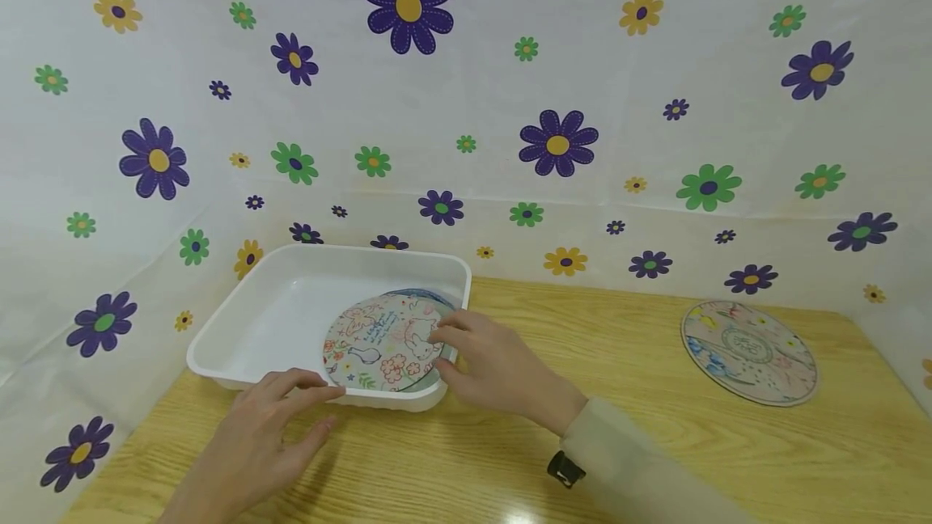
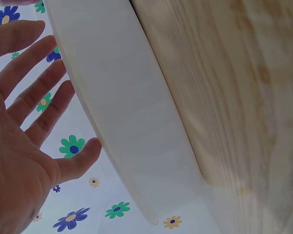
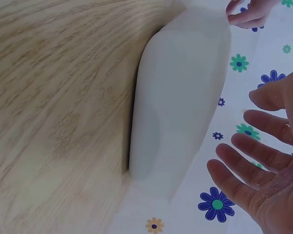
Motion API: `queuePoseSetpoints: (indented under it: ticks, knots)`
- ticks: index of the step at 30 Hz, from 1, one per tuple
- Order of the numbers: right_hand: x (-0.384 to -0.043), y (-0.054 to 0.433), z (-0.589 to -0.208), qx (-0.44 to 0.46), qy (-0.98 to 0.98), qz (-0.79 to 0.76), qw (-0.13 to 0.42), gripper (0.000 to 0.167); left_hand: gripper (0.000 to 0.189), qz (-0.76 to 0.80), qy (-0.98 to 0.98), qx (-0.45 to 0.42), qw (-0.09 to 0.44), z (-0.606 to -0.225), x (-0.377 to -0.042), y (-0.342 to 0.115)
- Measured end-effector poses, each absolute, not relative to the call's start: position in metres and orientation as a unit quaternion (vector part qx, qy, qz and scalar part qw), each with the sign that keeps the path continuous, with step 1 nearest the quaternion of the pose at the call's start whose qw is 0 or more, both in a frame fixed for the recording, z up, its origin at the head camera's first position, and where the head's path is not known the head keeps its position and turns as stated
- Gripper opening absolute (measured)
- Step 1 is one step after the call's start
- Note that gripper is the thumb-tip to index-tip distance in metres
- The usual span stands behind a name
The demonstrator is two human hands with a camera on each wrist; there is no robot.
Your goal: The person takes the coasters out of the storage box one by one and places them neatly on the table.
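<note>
One rabbit disc (image 1: 382,342) shows only in head view.

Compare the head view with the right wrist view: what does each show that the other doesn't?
Only the head view shows the rabbit-print round mat, the blue-edged piece it partly hides, the floral round mat and the pale right sleeve.

Only the right wrist view shows the palm of the right hand.

Both show the white tray, wood-grain table, flower-print sheet, left hand and right hand itself.
</note>
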State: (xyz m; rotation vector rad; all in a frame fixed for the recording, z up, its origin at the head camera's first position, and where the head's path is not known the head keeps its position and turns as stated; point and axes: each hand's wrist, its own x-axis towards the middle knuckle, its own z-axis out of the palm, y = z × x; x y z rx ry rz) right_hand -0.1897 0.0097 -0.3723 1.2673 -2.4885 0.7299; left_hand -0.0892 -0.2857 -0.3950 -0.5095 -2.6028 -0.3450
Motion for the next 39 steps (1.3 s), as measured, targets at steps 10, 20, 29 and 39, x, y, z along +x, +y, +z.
queuePoseSetpoints:
  ticks: [10, 20, 29, 39]
  knots:
    - [-0.200, -0.006, -0.375, 0.446, -0.859, 0.222, 0.120, 0.025, 0.032, -0.127, -0.945, -0.188, 0.237, -0.395, -0.089, -0.285]
    - [-0.218, -0.026, -0.381, 0.454, -0.856, 0.218, 0.116, 0.022, 0.033, -0.123, -0.946, -0.187, 0.234, -0.394, -0.089, -0.286]
    - [-0.234, -0.042, -0.388, 0.423, -0.883, 0.193, 0.065, 0.028, 0.031, -0.123, -0.946, -0.188, 0.234, -0.395, -0.090, -0.285]
    - [-0.245, -0.065, -0.398, 0.356, -0.929, 0.106, -0.004, 0.047, 0.032, -0.123, -0.948, -0.183, 0.230, -0.394, -0.090, -0.284]
